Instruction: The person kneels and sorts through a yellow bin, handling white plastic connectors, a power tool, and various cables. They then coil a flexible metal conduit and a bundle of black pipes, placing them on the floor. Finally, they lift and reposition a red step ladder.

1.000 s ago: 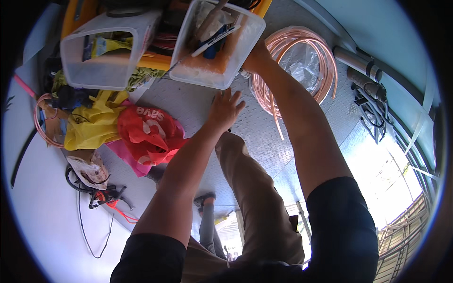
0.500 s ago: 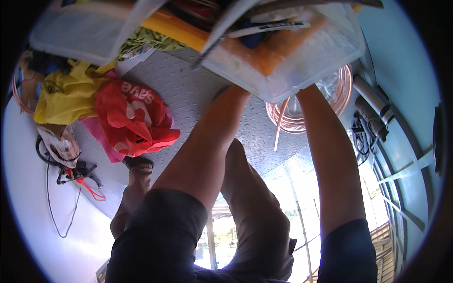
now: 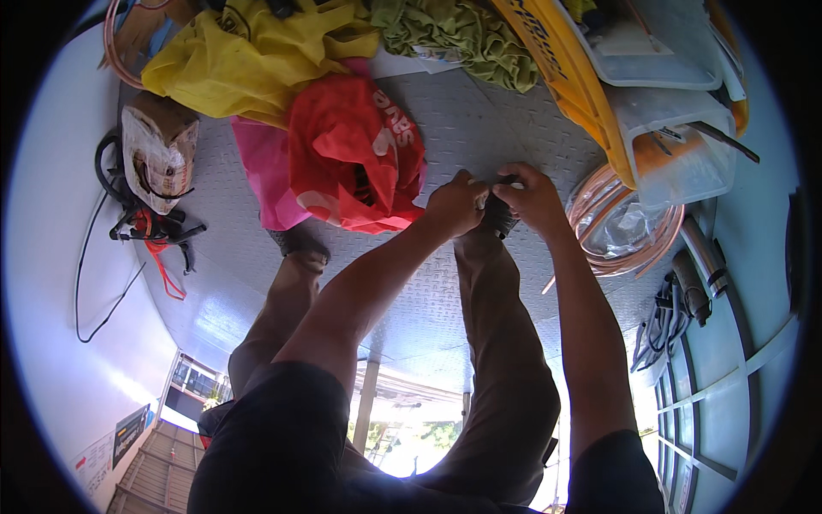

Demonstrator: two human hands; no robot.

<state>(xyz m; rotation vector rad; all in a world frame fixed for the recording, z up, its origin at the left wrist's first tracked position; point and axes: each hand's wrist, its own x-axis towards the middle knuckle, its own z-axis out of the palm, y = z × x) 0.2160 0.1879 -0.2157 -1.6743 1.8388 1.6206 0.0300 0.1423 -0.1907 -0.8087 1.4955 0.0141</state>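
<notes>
In the middle of the view, my left hand (image 3: 460, 206) and my right hand (image 3: 529, 199) are close together above my dark shoe (image 3: 499, 218). The fingers of both are curled in. A small pale bit shows at my left fingertips and something dark lies between the hands; it is too small to name. Left of them lies a red bag (image 3: 351, 154) with white print, on top of a pink bag (image 3: 264, 167). To the right of my right hand is a coil of copper tubing (image 3: 591, 206) in clear plastic.
A clear plastic bin (image 3: 685, 167) and a yellow-orange rack (image 3: 561, 81) stand at far right. Yellow cloth (image 3: 257, 64) and green cloth (image 3: 458, 38) lie at the back. Black cables (image 3: 141, 214) and a wrapped box (image 3: 160, 150) sit by the left wall. The floor (image 3: 462, 111) is tread plate.
My hands have left the clear bin, where they were half hidden beneath it, and come together lower down. The view has shifted, so the bin now appears farther right.
</notes>
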